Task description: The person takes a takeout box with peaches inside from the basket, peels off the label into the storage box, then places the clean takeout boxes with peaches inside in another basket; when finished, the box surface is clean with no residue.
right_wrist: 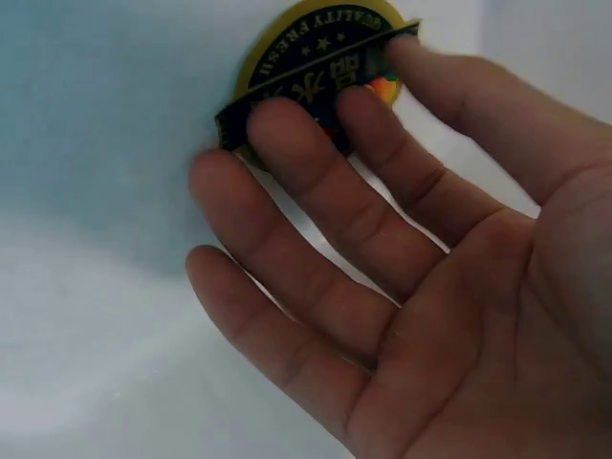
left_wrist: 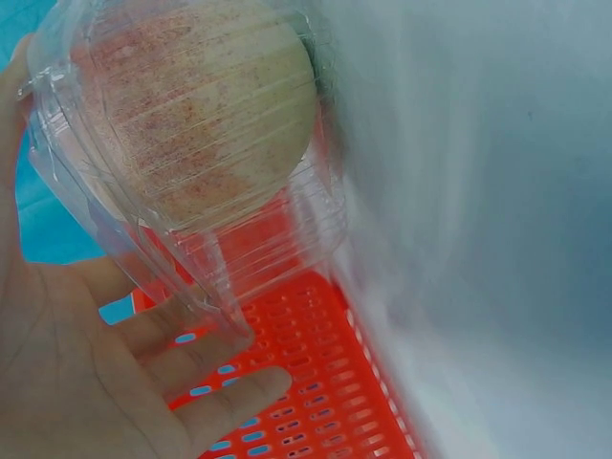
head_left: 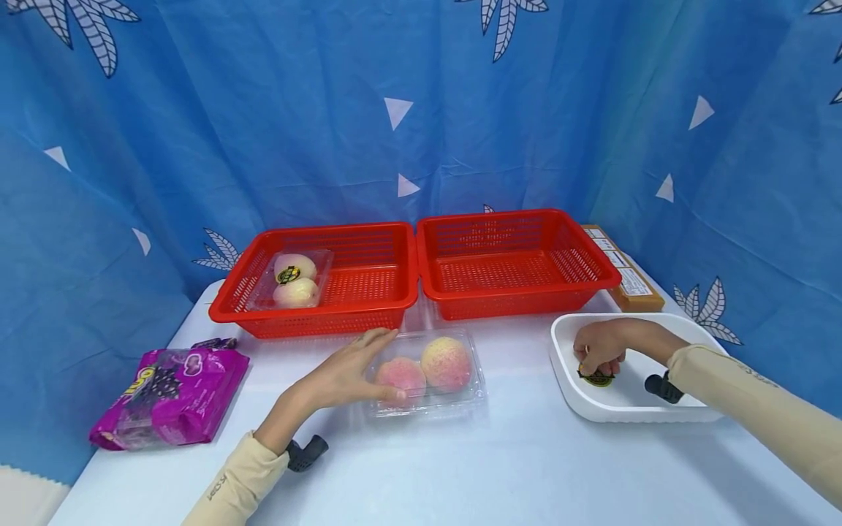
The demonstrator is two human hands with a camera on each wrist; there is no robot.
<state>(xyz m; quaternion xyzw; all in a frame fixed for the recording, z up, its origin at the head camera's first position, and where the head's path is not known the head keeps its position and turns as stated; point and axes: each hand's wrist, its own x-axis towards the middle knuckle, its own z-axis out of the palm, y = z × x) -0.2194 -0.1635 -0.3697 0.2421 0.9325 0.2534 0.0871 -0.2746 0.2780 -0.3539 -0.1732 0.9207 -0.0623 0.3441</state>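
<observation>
A clear plastic box [head_left: 483, 387] with two pink-and-yellow peaches [head_left: 446, 363] lies on the table in the middle of the head view. My left hand [head_left: 349, 369] rests at its left end, thumb along the near side and fingers toward the far side. The left wrist view shows those fingers [left_wrist: 225, 402] fairly straight and spread beside the clear wall. Inside a white tub [head_left: 658, 413] on the right, my right hand [head_left: 601, 345] pinches a round black-and-gold sticker [right_wrist: 320, 33] with a banner across it. The fingertips hide part of the sticker.
Two red baskets [head_left: 316, 321] [head_left: 520, 303] stand along the back; the left one holds another peach box [head_left: 324, 264] with a sticker. A purple snack bag [head_left: 204, 394] lies at the left. Behind the tub is a brown box [head_left: 638, 301] with white labels.
</observation>
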